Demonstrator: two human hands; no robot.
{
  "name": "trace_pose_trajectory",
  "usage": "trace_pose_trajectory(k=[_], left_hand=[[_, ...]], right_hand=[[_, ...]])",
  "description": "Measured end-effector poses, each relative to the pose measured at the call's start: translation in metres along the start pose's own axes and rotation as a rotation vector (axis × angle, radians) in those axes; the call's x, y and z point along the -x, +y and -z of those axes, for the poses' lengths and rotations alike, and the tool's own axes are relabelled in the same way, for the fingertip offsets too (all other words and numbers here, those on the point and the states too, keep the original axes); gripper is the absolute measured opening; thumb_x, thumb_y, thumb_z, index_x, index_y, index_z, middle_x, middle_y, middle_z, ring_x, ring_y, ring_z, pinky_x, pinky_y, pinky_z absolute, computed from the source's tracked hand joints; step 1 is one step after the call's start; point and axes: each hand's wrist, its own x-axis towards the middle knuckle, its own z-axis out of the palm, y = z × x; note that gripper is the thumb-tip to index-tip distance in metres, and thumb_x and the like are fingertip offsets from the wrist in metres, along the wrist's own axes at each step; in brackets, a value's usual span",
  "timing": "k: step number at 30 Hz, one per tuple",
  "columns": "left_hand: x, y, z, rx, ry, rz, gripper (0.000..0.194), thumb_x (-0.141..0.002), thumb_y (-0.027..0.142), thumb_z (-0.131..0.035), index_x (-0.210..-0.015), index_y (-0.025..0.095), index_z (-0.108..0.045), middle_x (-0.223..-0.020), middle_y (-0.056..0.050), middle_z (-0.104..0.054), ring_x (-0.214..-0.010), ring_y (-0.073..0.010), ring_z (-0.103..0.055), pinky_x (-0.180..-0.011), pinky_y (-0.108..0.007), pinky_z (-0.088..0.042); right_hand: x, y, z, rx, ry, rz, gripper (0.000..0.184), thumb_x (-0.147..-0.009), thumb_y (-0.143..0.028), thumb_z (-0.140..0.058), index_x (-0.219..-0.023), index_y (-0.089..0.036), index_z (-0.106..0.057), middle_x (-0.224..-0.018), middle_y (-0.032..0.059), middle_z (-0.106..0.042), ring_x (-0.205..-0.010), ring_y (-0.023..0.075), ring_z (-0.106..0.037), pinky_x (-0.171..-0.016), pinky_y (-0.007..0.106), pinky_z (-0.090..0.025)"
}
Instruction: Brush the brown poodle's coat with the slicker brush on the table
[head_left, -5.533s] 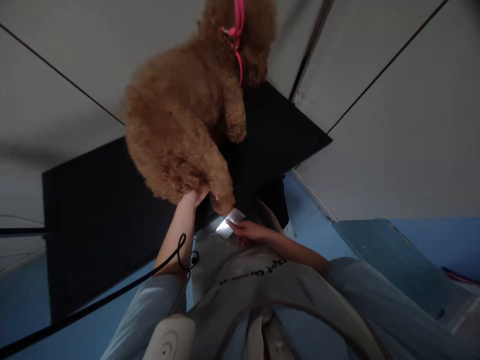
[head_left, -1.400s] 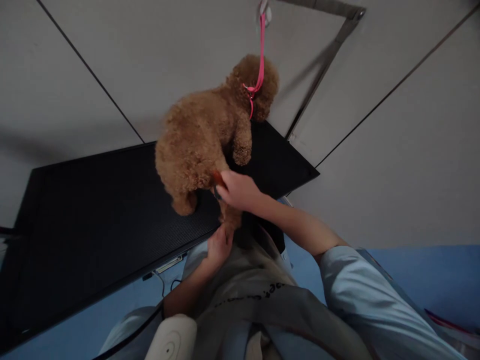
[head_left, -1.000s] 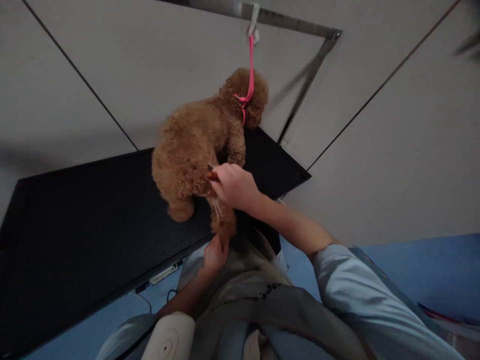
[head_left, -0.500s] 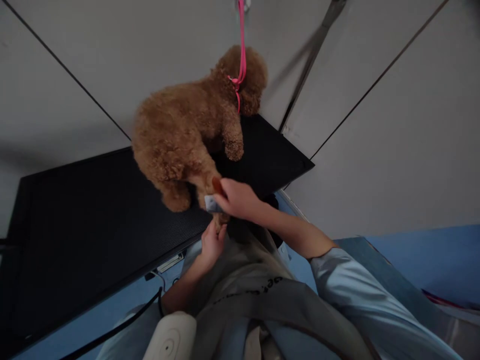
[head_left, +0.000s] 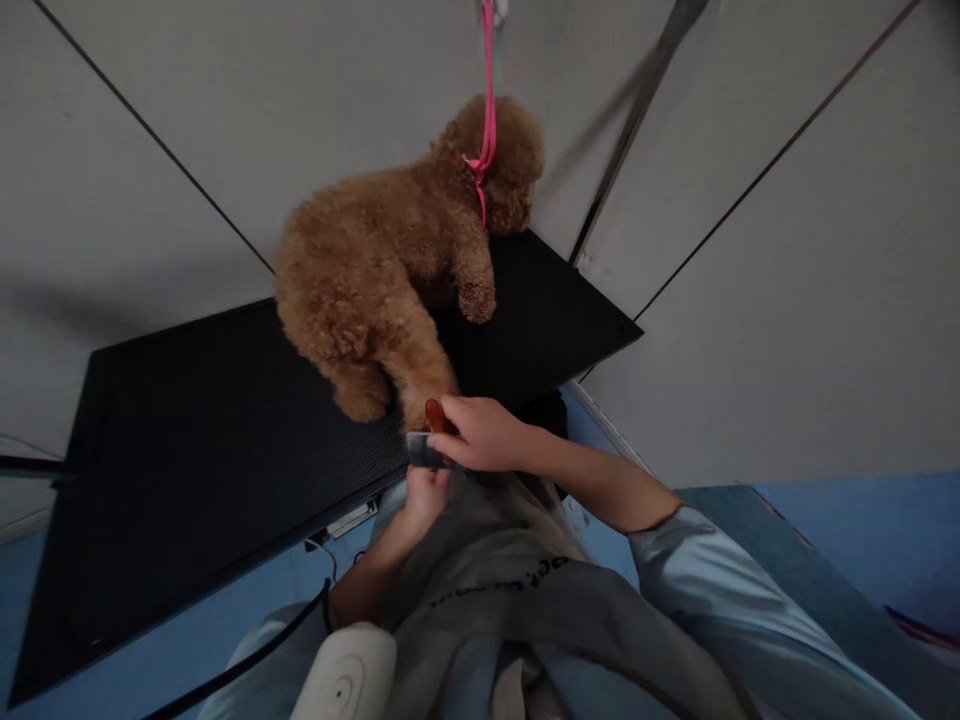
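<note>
Brown dog [head_left: 375, 235] is on the blk table [head_left: 202, 450] w/ a pink strap [head_left: 489, 90] at its neck, R hand [head_left: 484, 432] gripping a brush [head_left: 421, 451] at dog's near back leg & L hand [head_left: 426, 496] holding that leg's foot end, mostly hid.

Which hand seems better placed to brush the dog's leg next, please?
Probably the right hand: it grips the brush at the hind leg, while the left hand is at its lower end.

Brown dog [head_left: 367, 240], pink leash [head_left: 490, 100], black tabletop [head_left: 225, 450], orange-brown handle [head_left: 434, 414]
</note>
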Motion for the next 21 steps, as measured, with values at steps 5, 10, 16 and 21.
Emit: trace_pose_trajectory(k=[5,10,16,21], left_hand=[[0.002,0.009,0.008,0.049,0.078,0.044,0.029,-0.079,0.045,-0.052,-0.082,0.017,-0.059,-0.076,-0.006,-0.063,-0.074,-0.0191,-0.060,-0.070,-0.032,-0.050],[0.005,0.017,0.016,0.092,0.102,0.133,0.030,-0.075,0.047,-0.053,-0.067,0.018,-0.053,-0.057,0.000,-0.051,-0.056,-0.0143,-0.049,-0.055,-0.026,-0.042],[0.009,0.019,0.028,0.204,0.002,0.182,0.040,-0.075,0.056,-0.052,-0.059,0.019,-0.043,-0.051,0.003,-0.040,-0.047,-0.0097,-0.036,-0.046,-0.023,-0.032],[0.009,0.021,0.040,0.234,-0.110,0.151,0.045,-0.079,0.055,-0.046,-0.053,0.019,-0.040,-0.047,0.003,-0.037,-0.045,-0.0088,-0.033,-0.045,-0.023,-0.029]], right_hand=[[-0.004,0.004,0.001,-0.013,0.269,-0.035,0.017,-0.089,-0.027,-0.049,-0.099,-0.015,-0.056,-0.098,0.0089,-0.063,-0.092,0.0186,-0.058,-0.081,0.030,-0.042],[-0.006,0.000,0.001,-0.103,0.123,0.023,0.014,-0.086,-0.027,-0.054,-0.091,-0.014,-0.056,-0.086,0.0062,-0.064,-0.080,0.0167,-0.059,-0.074,0.028,-0.044],[-0.005,-0.002,0.000,-0.178,0.127,0.104,0.011,-0.084,-0.026,-0.056,-0.089,-0.016,-0.057,-0.087,0.0052,-0.064,-0.080,0.0155,-0.059,-0.076,0.028,-0.044],[-0.005,-0.003,0.002,-0.187,0.375,-0.013,0.013,-0.087,-0.025,-0.053,-0.095,-0.016,-0.056,-0.095,0.0077,-0.063,-0.089,0.0172,-0.058,-0.080,0.030,-0.043]])
